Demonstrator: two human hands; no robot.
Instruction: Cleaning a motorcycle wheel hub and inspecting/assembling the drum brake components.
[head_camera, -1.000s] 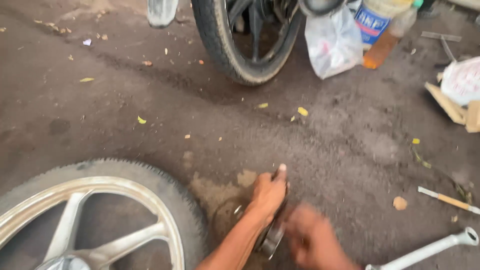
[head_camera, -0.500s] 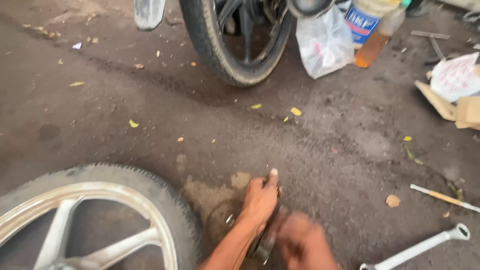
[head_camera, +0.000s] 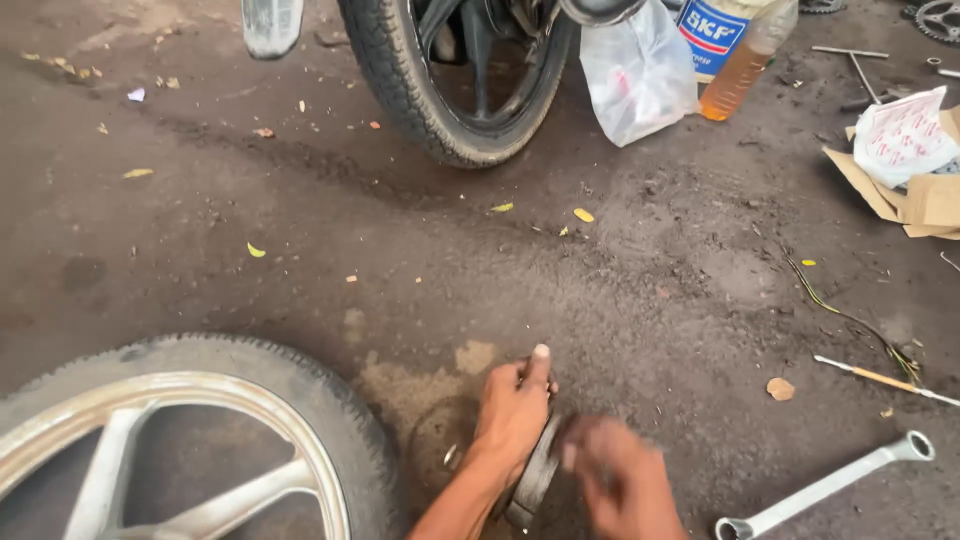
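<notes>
Left hand (head_camera: 513, 412) presses down on a dark, curved metal part (head_camera: 535, 472) that stands on edge on the stained concrete ground (head_camera: 400, 260), fingers closed around its upper rim with the index finger stretched forward. Right hand (head_camera: 620, 485) sits just beside it at the part's right face, blurred, so its grip cannot be told. A loose wheel (head_camera: 170, 440) with silver spokes lies to the left. A double-ended ring spanner (head_camera: 825, 487) rests to the right, near a thin stick (head_camera: 885, 378).

A loose wheel (head_camera: 150, 440), ring spanner (head_camera: 825, 487), plastic bag (head_camera: 638, 70) and oil bottle (head_camera: 745, 65) lie about.
</notes>
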